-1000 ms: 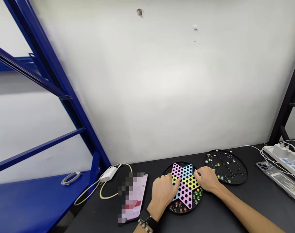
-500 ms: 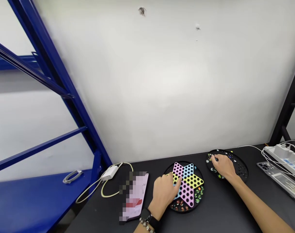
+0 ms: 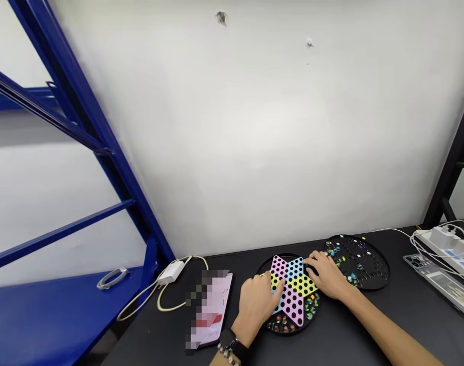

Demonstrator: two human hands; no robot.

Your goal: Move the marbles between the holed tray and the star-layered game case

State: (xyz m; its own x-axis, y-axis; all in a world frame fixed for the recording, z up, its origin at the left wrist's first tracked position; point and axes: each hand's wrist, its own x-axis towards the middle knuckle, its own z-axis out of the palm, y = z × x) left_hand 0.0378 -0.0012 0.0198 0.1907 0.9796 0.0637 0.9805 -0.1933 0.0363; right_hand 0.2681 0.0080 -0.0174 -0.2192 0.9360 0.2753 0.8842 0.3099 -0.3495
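A Chinese checkers board [image 3: 292, 300] with a pink, blue and yellow star full of black holes lies on a round black tray. Green-toned marbles [image 3: 311, 306] and reddish-brown marbles [image 3: 280, 324] sit in the tray's gaps between star points. My left hand [image 3: 256, 302] rests curled over the board's left side, thumb on the star, its other fingertips hidden. My right hand [image 3: 327, 274] is over the upper right rim, beside the blue point, thumb and forefinger apart. No marble shows in it.
Right of the board lies a second round black tray [image 3: 372, 274] with scattered marbles. A phone [image 3: 214, 315] is at left, near a white charger [image 3: 171, 272] with a cable. A clear case [image 3: 439, 284] and a power strip [image 3: 447, 246] with tangled cables are at right.
My right hand has moved left, from over the second tray to the upper right rim of the star board. My left hand has stayed in place on the board.
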